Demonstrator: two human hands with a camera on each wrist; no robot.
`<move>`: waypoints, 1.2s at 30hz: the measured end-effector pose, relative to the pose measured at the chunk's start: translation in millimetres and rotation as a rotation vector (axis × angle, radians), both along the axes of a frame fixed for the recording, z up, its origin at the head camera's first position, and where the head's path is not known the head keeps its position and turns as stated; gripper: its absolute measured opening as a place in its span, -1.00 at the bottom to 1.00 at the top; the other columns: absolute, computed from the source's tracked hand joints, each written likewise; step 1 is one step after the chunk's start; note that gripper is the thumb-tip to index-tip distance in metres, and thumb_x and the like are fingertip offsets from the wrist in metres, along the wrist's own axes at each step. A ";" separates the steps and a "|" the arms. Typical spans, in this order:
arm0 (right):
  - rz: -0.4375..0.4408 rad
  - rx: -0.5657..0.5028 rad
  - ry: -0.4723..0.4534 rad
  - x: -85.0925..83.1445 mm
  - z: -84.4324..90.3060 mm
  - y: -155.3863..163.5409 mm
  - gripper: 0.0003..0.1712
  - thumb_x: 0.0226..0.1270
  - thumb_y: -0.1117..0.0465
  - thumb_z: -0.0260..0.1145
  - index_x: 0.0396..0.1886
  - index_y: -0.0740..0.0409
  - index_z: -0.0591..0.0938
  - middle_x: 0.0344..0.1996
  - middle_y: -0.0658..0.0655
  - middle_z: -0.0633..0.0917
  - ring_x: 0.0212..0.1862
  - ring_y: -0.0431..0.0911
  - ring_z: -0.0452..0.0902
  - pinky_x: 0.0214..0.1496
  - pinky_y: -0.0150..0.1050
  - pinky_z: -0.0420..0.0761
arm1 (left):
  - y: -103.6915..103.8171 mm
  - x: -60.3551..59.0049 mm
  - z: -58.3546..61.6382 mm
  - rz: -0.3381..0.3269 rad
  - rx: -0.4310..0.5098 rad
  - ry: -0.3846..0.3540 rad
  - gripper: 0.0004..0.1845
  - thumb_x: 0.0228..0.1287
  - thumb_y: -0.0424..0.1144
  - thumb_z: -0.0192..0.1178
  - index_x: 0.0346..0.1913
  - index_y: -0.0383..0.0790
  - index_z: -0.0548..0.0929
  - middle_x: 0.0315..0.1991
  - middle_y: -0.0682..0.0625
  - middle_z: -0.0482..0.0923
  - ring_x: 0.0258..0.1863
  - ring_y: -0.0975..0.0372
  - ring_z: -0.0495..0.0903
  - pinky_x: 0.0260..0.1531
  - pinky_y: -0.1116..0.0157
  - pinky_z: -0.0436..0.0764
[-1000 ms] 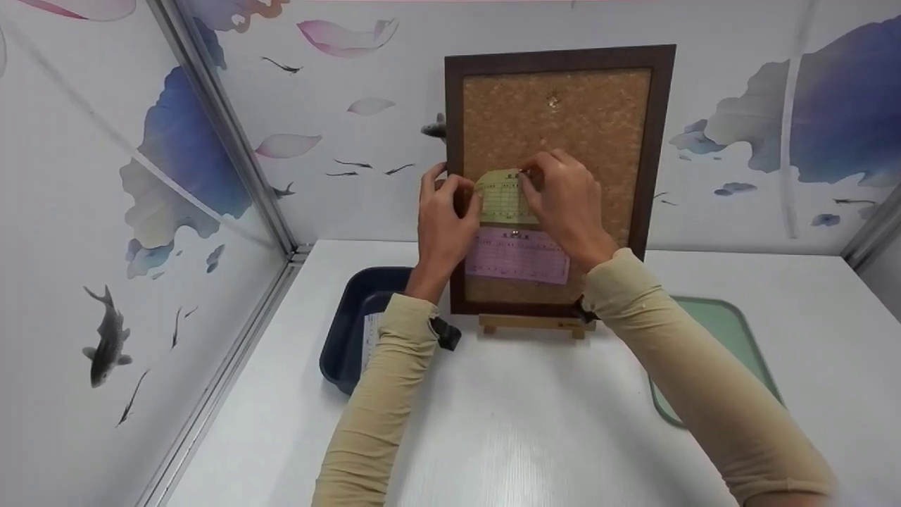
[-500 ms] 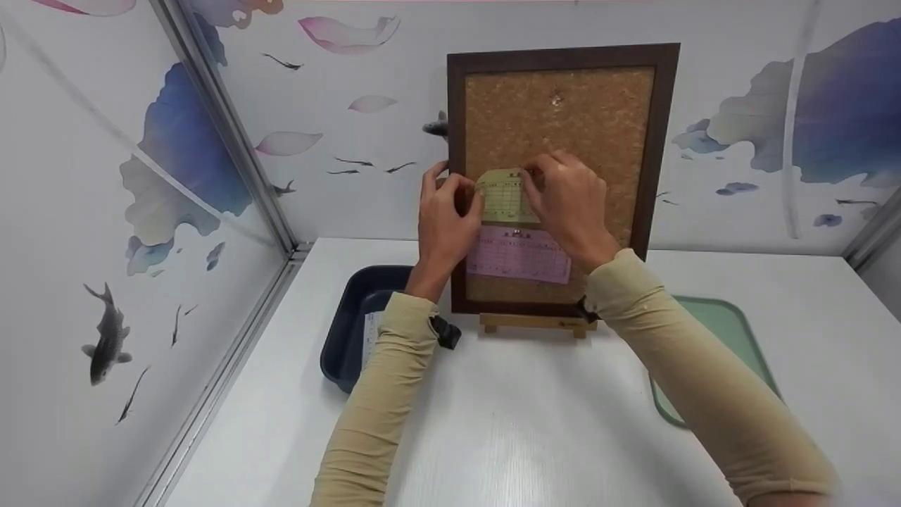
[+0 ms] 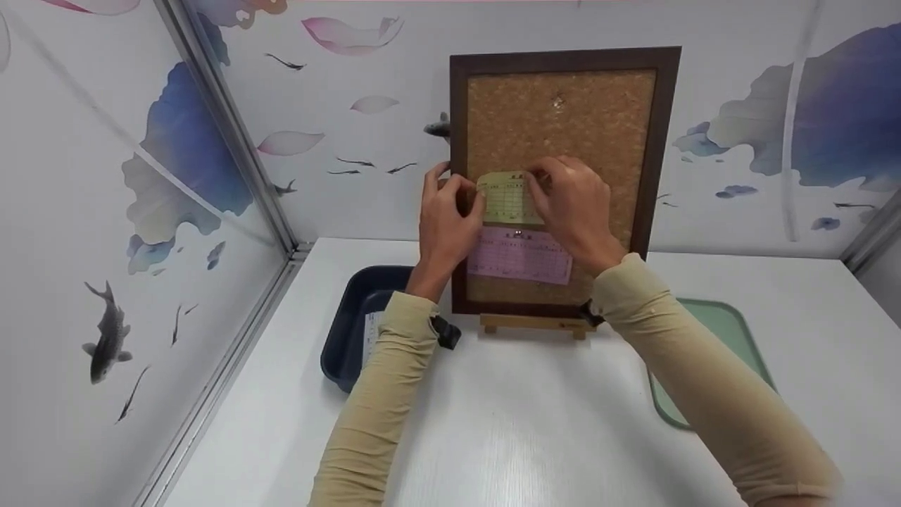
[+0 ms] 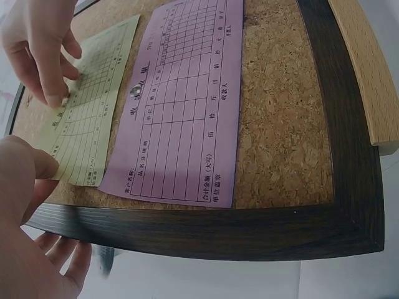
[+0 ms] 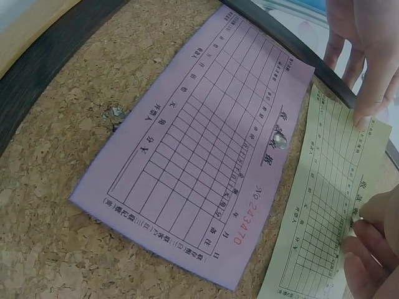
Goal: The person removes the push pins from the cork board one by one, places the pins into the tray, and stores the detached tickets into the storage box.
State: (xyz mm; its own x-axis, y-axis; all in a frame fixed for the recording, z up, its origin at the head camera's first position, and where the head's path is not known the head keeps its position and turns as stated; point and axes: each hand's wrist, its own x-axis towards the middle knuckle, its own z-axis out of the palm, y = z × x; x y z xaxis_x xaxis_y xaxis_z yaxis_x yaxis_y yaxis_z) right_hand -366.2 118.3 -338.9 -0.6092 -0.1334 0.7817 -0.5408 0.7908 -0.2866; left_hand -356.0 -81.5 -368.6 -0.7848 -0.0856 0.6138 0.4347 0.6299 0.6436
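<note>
Touching both hands: yellow slip

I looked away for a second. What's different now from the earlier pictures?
Very little: the right hand seems to have edged slightly rightward along the top of the yellow slip. No new hold or release shows. The left hand still pinches the slip's left edge; the pink slip and corkboard look unchanged.

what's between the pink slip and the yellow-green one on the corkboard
A narrow strip of bare cork separates the pink slip from the yellow-green slip; the right wrist view shows it.
</note>
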 end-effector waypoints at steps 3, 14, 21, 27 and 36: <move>0.009 0.004 -0.003 0.9 0.1 1.1 -0.77 0.57 0.09 0.43 -0.07 0.15 0.84 -0.16 0.19 0.87 -0.15 0.07 0.81 -0.16 0.10 0.76 | -0.4 -0.3 -0.2 0.010 -0.005 0.003 -0.82 0.54 -0.11 0.33 -0.08 -0.16 0.73 0.58 -0.15 0.34 0.39 0.09 0.59 0.37 0.10 0.62; 0.044 -0.007 -0.035 3.0 0.1 4.5 -0.79 0.56 0.11 0.43 -0.06 0.15 0.83 -0.18 0.19 0.87 -0.16 0.09 0.79 -0.14 0.11 0.73 | 0.2 -0.7 -0.7 0.032 -0.015 0.010 -0.82 0.52 -0.11 0.34 -0.10 -0.16 0.73 0.57 -0.16 0.35 0.41 0.08 0.57 0.38 0.10 0.61; 0.054 -0.012 -0.058 5.7 -0.7 10.3 -0.80 0.58 0.12 0.40 -0.04 0.14 0.81 -0.17 0.19 0.87 -0.14 0.09 0.78 -0.11 0.12 0.72 | 0.3 1.2 -1.9 0.028 -0.012 0.027 -0.80 0.54 -0.10 0.33 -0.08 -0.17 0.74 0.56 -0.17 0.36 0.36 0.08 0.61 0.36 0.12 0.63; 0.043 -0.021 -0.057 7.2 0.0 18.5 -0.80 0.58 0.13 0.41 -0.05 0.15 0.81 -0.19 0.20 0.86 -0.16 0.10 0.78 -0.16 0.13 0.69 | -1.0 3.9 -2.7 0.026 0.001 0.035 -0.82 0.53 -0.13 0.33 -0.09 -0.18 0.74 0.55 -0.15 0.37 0.36 0.09 0.61 0.34 0.12 0.64; 0.029 0.051 -0.032 12.3 -2.6 38.2 -0.82 0.57 0.12 0.42 -0.07 0.13 0.79 -0.21 0.22 0.85 -0.19 0.11 0.77 -0.19 0.11 0.70 | -3.4 9.5 -1.3 0.028 0.012 0.064 -0.83 0.52 -0.16 0.31 -0.10 -0.21 0.75 0.47 -0.15 0.43 0.33 0.06 0.60 0.34 0.11 0.62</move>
State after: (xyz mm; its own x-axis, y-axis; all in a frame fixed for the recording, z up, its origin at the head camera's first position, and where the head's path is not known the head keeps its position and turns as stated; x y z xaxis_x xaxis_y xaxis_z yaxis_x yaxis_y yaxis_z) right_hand -353.9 156.5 -341.5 -0.6294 -0.1911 0.7532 -0.5551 0.7889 -0.2637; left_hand -346.5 -84.9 -369.8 -0.7411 -0.1150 0.6615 0.4573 0.6349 0.6227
